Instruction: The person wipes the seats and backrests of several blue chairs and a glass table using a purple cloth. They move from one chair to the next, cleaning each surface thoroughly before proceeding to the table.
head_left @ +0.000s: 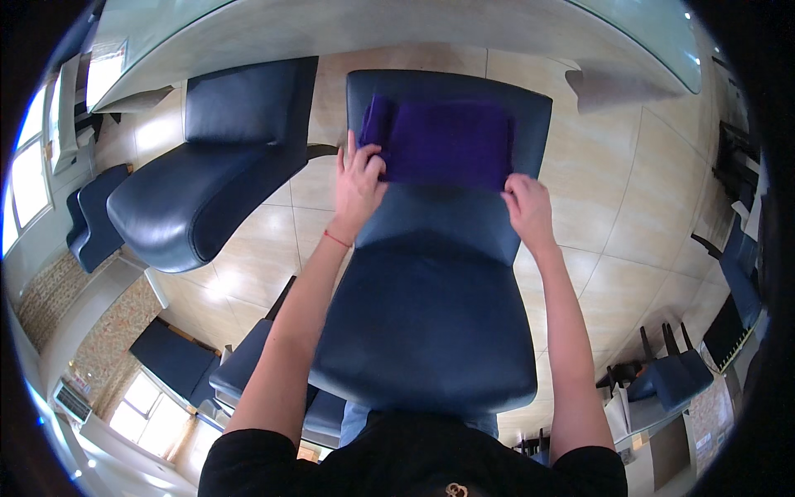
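A folded purple cloth lies against the backrest of a dark blue padded chair right in front of me. My left hand pinches the cloth's lower left corner between thumb and bent fingers, its index finger pointing up; a thin red string is round that wrist. At the lower right corner, my right hand grips the edge with curled fingers. Along its left side the cloth has a thicker folded or rolled part; how its layers lie underneath is hidden.
A second dark blue chair stands to the left. Beyond both chairs runs a glass-topped table with a curved edge. More chairs stand at the lower right and lower left. Pale floor tiles show between the furniture.
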A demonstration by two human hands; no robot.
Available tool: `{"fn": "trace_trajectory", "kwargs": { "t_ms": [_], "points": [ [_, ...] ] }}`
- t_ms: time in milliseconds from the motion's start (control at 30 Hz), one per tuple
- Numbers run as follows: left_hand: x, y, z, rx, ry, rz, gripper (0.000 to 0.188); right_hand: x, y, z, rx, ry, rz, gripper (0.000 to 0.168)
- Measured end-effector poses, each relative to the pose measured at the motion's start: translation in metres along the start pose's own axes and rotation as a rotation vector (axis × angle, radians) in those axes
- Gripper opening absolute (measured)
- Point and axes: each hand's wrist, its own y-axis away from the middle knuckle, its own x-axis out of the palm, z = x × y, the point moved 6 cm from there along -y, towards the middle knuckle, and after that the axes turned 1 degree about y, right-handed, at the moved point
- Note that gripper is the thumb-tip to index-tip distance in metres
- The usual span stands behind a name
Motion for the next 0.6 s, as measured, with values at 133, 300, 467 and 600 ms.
{"fn": "trace_trajectory", "kwargs": {
  "t_ms": [133, 300, 467, 600],
  "points": [
    [0.051, 0.041, -0.016, -0.006, 0.049, 0.036, 0.034, 0.033, 0.031, -0.001, 0.099, 0.031, -0.007, 0.025],
    [0.117, 0.036, -0.031, 0.022, -0.033, 0.147, 0.058, 0.089, 0.024, 0.003, 0.092, 0.221, -0.013, 0.051],
    [0.128, -0.048, -0.015, 0.075, -0.158, 0.019, 0.064, 0.117, -0.048, -0.016, 0.037, 0.348, -0.096, 0.054],
    [0.113, -0.127, 0.006, 0.059, -0.181, -0.114, 0.061, 0.1, -0.144, -0.027, -0.036, 0.376, -0.219, 0.05]
  ]
}}
